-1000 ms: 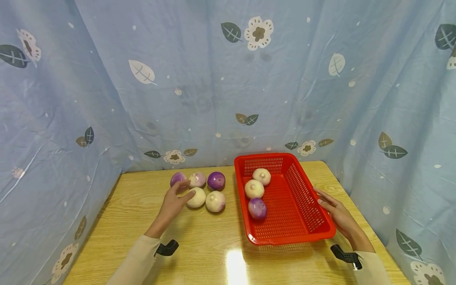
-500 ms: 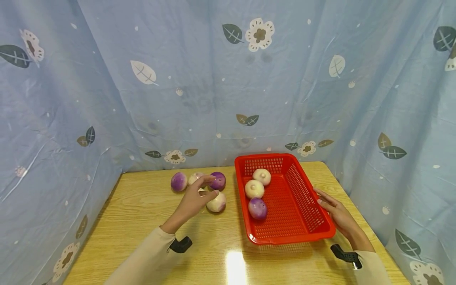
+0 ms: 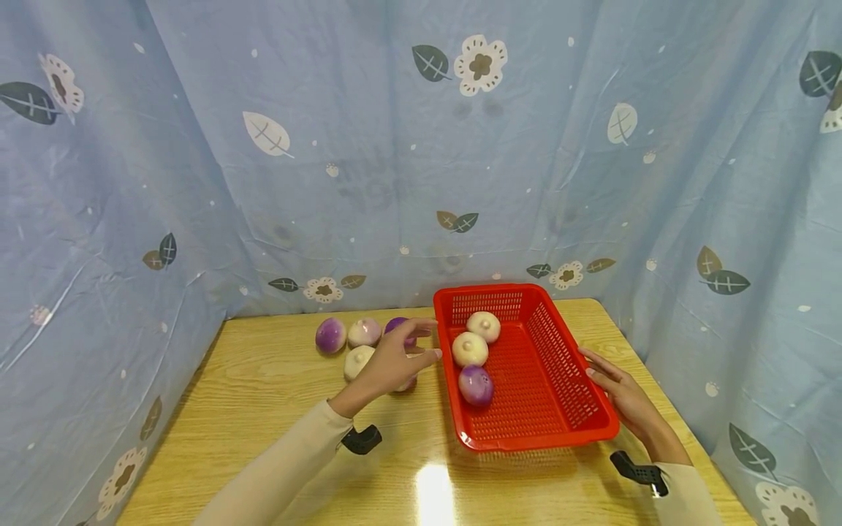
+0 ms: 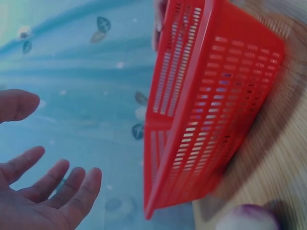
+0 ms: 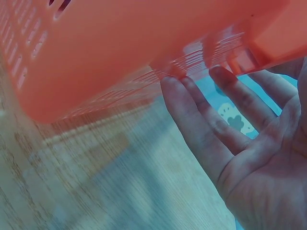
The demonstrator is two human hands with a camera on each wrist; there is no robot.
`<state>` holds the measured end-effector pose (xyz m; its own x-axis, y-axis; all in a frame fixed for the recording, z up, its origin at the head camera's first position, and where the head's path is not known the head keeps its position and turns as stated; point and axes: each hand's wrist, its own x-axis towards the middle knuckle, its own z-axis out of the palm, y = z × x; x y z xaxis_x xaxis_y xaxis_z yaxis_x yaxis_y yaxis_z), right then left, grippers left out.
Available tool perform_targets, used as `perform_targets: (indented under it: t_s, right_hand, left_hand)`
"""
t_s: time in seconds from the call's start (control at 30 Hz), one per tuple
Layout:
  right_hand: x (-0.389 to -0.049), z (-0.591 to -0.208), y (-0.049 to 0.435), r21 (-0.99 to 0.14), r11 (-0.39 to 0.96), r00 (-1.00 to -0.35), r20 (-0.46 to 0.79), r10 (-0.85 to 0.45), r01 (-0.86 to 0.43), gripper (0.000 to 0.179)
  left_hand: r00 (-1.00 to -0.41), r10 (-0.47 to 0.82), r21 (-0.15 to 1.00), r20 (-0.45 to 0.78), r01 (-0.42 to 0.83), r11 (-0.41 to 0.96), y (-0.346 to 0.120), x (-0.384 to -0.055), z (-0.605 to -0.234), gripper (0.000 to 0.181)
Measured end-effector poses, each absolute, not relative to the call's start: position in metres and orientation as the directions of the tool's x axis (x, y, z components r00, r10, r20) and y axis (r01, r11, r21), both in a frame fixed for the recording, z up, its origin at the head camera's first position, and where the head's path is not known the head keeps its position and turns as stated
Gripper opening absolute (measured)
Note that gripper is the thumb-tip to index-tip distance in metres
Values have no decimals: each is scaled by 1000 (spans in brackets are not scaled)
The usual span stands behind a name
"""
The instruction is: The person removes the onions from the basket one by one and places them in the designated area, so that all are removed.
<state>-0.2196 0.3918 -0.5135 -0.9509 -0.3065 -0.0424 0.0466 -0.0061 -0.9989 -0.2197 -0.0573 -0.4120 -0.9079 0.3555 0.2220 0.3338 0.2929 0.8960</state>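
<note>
My left hand (image 3: 389, 364) hovers over the onions on the table, fingertips close to the left rim of the red plastic basket (image 3: 539, 441). In the left wrist view, its thumb and fingers (image 4: 84, 196) are spread, with nothing between them. My right hand (image 3: 625, 398) is at the basket's right side. The right wrist view shows its extended fingers (image 5: 192, 127) touching the outside of the basket near the rim. Inside the basket, along its left wall, lie two white onions (image 3: 470, 350) and a purple onion (image 3: 476, 386).
Left of the basket are a purple-and-white onion (image 3: 330, 335), a pale onion (image 3: 365, 332), a white onion (image 3: 358, 362) and a dark purple onion (image 3: 396, 324); another is partly hidden under my left hand. A blue patterned curtain (image 3: 368, 183) borders the wooden table (image 3: 250, 409).
My left hand has moved right, from above the left onions to beside the basket's left rim, carrying nothing. The right hand and the basket have stayed in place.
</note>
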Motion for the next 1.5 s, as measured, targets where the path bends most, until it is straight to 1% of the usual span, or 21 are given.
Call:
perform_targets:
  t_s: [0.27, 0.5, 0.67, 0.8, 0.93, 1.17, 1.5]
  right_hand:
    - [-221, -513, 390, -998, 30, -957, -58, -285, 52, 57]
    - [-220, -513, 390, -998, 37, -957, -62, -282, 53, 58]
    - [-221, -513, 390, -998, 29, -956, -58, -287, 52, 58]
    - [-221, -513, 391, -999, 25, -953, -53, -298, 48, 57]
    - [-220, -513, 392, -999, 21, -952, -49, -303, 44, 57]
    - [-220, -513, 392, -999, 26, -954, -52, -295, 46, 57]
    - [-220, -514, 392, -999, 27, -954, -52, -297, 46, 57]
  left_hand:
    - [-865, 472, 877, 169, 350, 329, -33, -233, -415, 44]
    - [-847, 521, 850, 105, 348, 395, -5, -242, -415, 49]
    - [-854, 519, 825, 48, 327, 461, 13, -250, -420, 53]
    - [-866, 500, 772, -16, 307, 557, 25, -254, -424, 56]
    - [-871, 485, 739, -77, 277, 614, 38, -256, -426, 58]
    - [-861, 486, 762, -151, 212, 612, 54, -257, -429, 53]
    - [-832, 483, 747, -273, 133, 651, 63, -257, -434, 56]
